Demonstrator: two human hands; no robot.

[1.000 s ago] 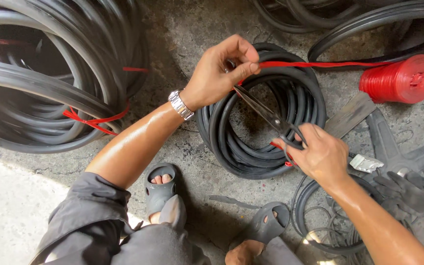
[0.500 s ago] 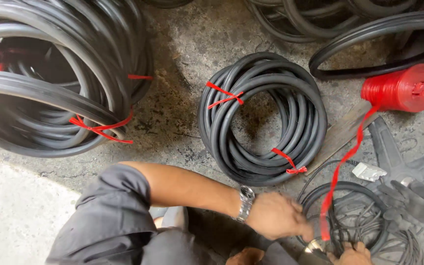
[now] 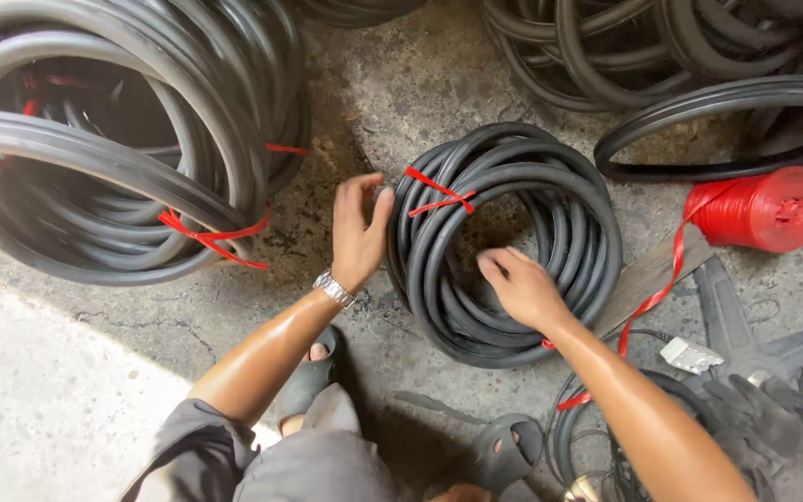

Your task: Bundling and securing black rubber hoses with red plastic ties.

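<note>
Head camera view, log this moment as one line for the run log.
left hand: open, at outer edge of black hose coil | right hand: open, on coil's inner rings | red tie: knotted on coil

No real packages, signs or screens. One small white tag-like label (image 3: 690,354) lies on the concrete floor (image 3: 67,409), lower right, just beside the red strap (image 3: 654,296).
</note>
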